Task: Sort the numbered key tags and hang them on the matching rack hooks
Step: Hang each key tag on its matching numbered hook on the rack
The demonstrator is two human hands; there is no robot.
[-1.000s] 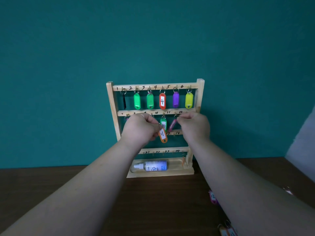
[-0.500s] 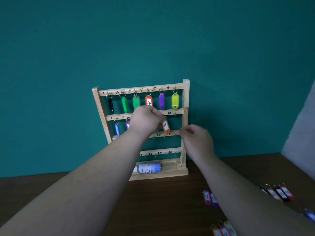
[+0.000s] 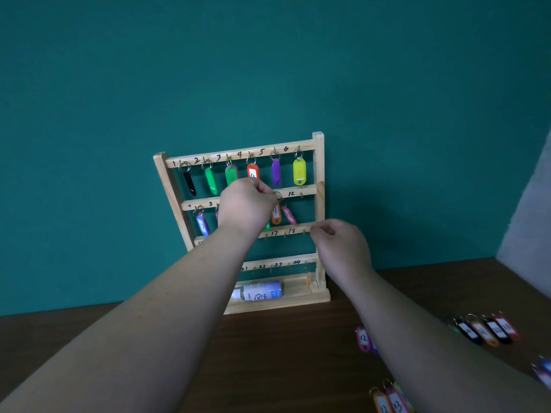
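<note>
**Left hand covers the middle of the second rail**

The orange tag (image 3: 276, 214) hangs just right of the left hand (image 3: 247, 204), beside a pink tag (image 3: 289, 215) on the rack (image 3: 318, 174). The left fingers curl at its ring, but the grip and the hooks behind are hidden, so I cannot tell whether they hold it. The right hand (image 3: 340, 245) pinches the third rail's right end. Loose tags (image 3: 483, 330) on the table (image 3: 268, 353) are blurred, and some are cut off at the near edge.
</note>
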